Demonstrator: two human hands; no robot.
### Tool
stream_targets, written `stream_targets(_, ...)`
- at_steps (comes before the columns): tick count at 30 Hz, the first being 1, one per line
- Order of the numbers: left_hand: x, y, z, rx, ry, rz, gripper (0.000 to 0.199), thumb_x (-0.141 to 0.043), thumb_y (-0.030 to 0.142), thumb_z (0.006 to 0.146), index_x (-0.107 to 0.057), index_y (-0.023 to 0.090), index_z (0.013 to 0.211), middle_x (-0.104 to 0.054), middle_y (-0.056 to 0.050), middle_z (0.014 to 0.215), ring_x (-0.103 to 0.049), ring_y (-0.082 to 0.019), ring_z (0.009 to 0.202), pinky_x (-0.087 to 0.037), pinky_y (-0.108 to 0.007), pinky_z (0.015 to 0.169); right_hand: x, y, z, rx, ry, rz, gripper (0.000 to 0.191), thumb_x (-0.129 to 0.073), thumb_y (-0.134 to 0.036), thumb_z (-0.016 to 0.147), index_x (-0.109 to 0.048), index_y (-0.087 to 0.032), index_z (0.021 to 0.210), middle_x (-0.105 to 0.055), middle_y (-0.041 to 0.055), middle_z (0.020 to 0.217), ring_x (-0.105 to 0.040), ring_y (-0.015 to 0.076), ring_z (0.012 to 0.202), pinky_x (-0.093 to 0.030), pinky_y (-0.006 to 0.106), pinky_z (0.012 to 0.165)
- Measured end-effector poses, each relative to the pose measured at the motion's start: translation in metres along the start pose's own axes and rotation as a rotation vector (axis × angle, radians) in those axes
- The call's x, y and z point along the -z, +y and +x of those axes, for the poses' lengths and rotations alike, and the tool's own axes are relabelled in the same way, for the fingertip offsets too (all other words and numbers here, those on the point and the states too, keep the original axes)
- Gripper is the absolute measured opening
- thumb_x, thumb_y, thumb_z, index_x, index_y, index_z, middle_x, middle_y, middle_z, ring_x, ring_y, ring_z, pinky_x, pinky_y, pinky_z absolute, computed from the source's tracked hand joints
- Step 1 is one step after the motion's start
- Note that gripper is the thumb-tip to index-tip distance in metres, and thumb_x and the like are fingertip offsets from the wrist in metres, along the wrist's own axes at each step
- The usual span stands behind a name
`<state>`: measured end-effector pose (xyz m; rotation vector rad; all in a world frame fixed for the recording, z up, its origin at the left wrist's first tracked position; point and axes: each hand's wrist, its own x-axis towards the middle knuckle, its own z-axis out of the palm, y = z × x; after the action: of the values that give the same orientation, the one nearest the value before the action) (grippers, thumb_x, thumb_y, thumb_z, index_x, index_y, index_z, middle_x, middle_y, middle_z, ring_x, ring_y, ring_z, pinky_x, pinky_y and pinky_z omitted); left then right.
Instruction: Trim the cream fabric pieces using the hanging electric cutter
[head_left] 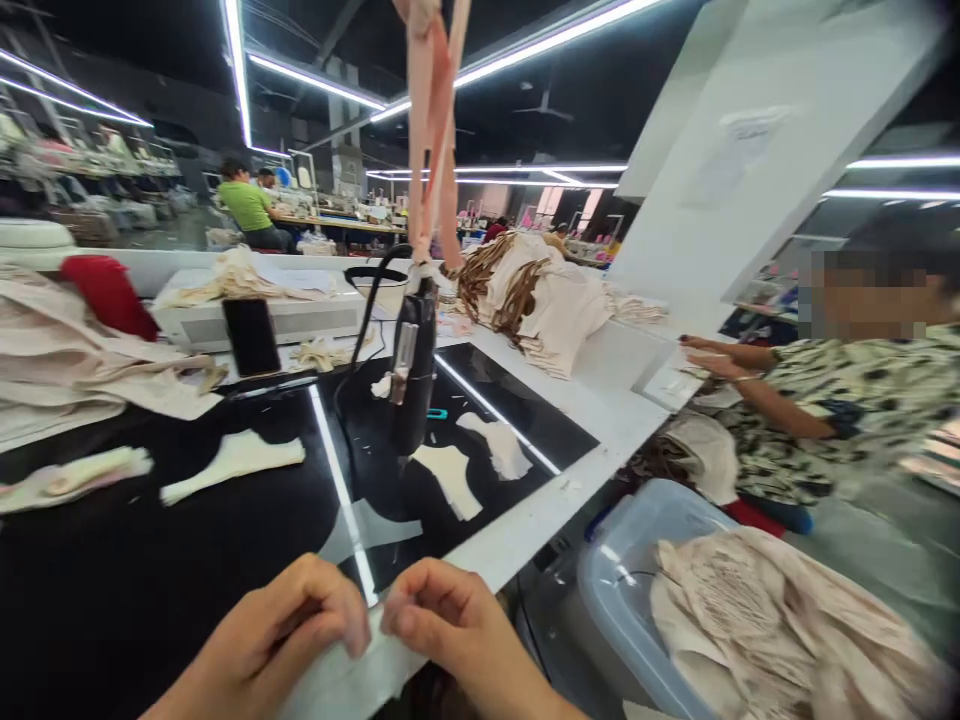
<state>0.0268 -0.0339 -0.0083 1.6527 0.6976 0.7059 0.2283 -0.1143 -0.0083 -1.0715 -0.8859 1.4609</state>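
Your L hand has thumb and fingers curled in, pinching the top edge of the pale cloth; your R hand pinches the same edge, thumb against index, just beside the L; contact pts are a bit blurred, so the exact grip depth is hard to tell; the cloth hangs below your fingers at the near edge of the table, its lower part cut off by the view

It looks thin & slightly see-through, so prob. v. light, soft & limp; it'd likely fold or crease under its own wt. rather than hold shape; could be a bit slippery, though texture's too blurred to be sure; best hold is prob. a flat thumb-and-index pinch near each end of the edge, w/ light, even tension; pulling hard might stretch or skew it

Beyond your hands a sheer piece lies on the black top; cream pieces lie farther off, L & R; the dark tool stands upright past them; to your R is the tub w/ a beige heap in it
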Motion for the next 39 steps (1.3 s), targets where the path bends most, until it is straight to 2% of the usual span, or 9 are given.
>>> stream_targets(1, 0.000, 0.005, 0.001, -0.038, -0.104, 0.030, 0.041, -0.058, 0.060, 0.097, -0.071, 0.025, 0.080, -0.070, -0.004, 0.078, -0.067, -0.021, 0.077, -0.053, -0.032, 0.076, 0.001, 0.001, -0.002, -0.009, -0.004, -0.017, 0.055, -0.087, -0.067, 0.063, -0.070, -0.018, 0.082, -0.063, 0.0002, 0.078, -0.052, 0.0134, 0.073, -0.041, 0.026, 0.070)
stream_targets(3, 0.002, 0.011, 0.002, -0.077, -0.153, 0.071, 0.038, -0.052, 0.055, 0.103, -0.070, 0.024, 0.089, -0.072, -0.004, 0.084, -0.068, -0.020, 0.081, -0.051, -0.031, 0.078, 0.004, 0.005, -0.004, -0.023, 0.020, -0.030, 0.048, -0.086, -0.063, 0.069, -0.071, -0.020, 0.084, -0.059, -0.0008, 0.076, -0.048, 0.0139, 0.073, -0.039, 0.024, 0.069)
stream_targets(13, -0.001, 0.015, 0.003, -0.116, -0.187, 0.139, 0.038, -0.052, 0.054, 0.103, -0.068, 0.020, 0.093, -0.073, -0.006, 0.091, -0.066, -0.018, 0.083, -0.047, -0.028, 0.076, 0.005, 0.010, -0.005, -0.018, 0.150, -0.036, 0.044, -0.083, -0.063, 0.073, -0.071, -0.022, 0.075, -0.058, -0.0005, 0.074, -0.049, 0.0165, 0.076, -0.040, 0.026, 0.072)
stream_targets(15, -0.001, 0.016, 0.005, -0.122, -0.164, 0.156, 0.037, -0.055, 0.053, 0.102, -0.068, 0.020, 0.094, -0.072, -0.005, 0.091, -0.065, -0.017, 0.083, -0.048, -0.028, 0.075, 0.007, 0.007, -0.005, 0.012, 0.173, -0.103, 0.043, -0.079, -0.065, 0.077, -0.070, -0.023, 0.077, -0.061, 0.0007, 0.077, -0.053, 0.0185, 0.078, -0.043, 0.027, 0.075)
stream_targets(18, 0.002, 0.015, 0.010, -0.096, -0.034, 0.228, 0.032, -0.052, 0.048, 0.105, -0.066, 0.021, 0.096, -0.071, -0.003, 0.092, -0.065, -0.017, 0.084, -0.048, -0.027, 0.076, 0.011, 0.000, -0.006, 0.076, 0.193, -0.238, 0.040, -0.072, -0.065, 0.083, -0.068, -0.025, 0.080, -0.064, 0.0015, 0.079, -0.056, 0.0199, 0.080, -0.045, 0.028, 0.076)
stream_targets(22, 0.010, 0.009, 0.019, -0.116, 0.127, 0.536, 0.018, -0.052, 0.034, 0.106, -0.066, 0.022, 0.104, -0.071, -0.003, 0.100, -0.065, -0.019, 0.095, -0.049, -0.030, 0.088, 0.013, -0.004, -0.006, 0.123, 0.169, -0.367, 0.043, -0.065, -0.067, 0.087, -0.067, -0.025, 0.080, -0.063, 0.0014, 0.071, -0.056, 0.0191, 0.073, -0.045, 0.028, 0.071)
stream_targets(27, 0.018, -0.009, 0.028, -0.384, 0.015, 0.886, 0.017, -0.051, 0.022, 0.106, -0.068, 0.020, 0.107, -0.074, -0.004, 0.108, -0.062, -0.022, 0.109, -0.049, -0.037, 0.103, 0.011, -0.003, -0.005, 0.111, 0.128, -0.448, 0.047, -0.063, -0.070, 0.088, -0.065, -0.023, 0.081, -0.059, -0.0007, 0.068, -0.053, 0.0158, 0.065, -0.042, 0.027, 0.064)
stream_targets(32, 0.017, -0.017, 0.030, -0.531, 0.013, 0.986, 0.017, -0.052, 0.016, 0.105, -0.068, 0.017, 0.097, -0.075, -0.001, 0.101, -0.064, -0.020, 0.099, -0.052, -0.038, 0.100, 0.010, -0.001, -0.003, 0.061, 0.035, -0.424, 0.045, -0.061, -0.066, 0.090, -0.063, -0.022, 0.083, -0.056, -0.0038, 0.070, -0.050, 0.0106, 0.056, -0.039, 0.024, 0.056)
stream_targets(39, 0.029, -0.011, 0.020, -0.467, -0.046, 1.022, 0.018, -0.052, 0.018, 0.105, -0.067, 0.017, 0.097, -0.073, -0.001, 0.101, -0.065, -0.019, 0.098, -0.047, -0.044, 0.110, 0.009, 0.000, 0.000, 0.021, 0.003, -0.466, 0.044, -0.058, -0.065, 0.093, -0.065, -0.022, 0.090, -0.053, -0.0054, 0.071, -0.043, 0.0058, 0.045, -0.034, 0.022, 0.046)
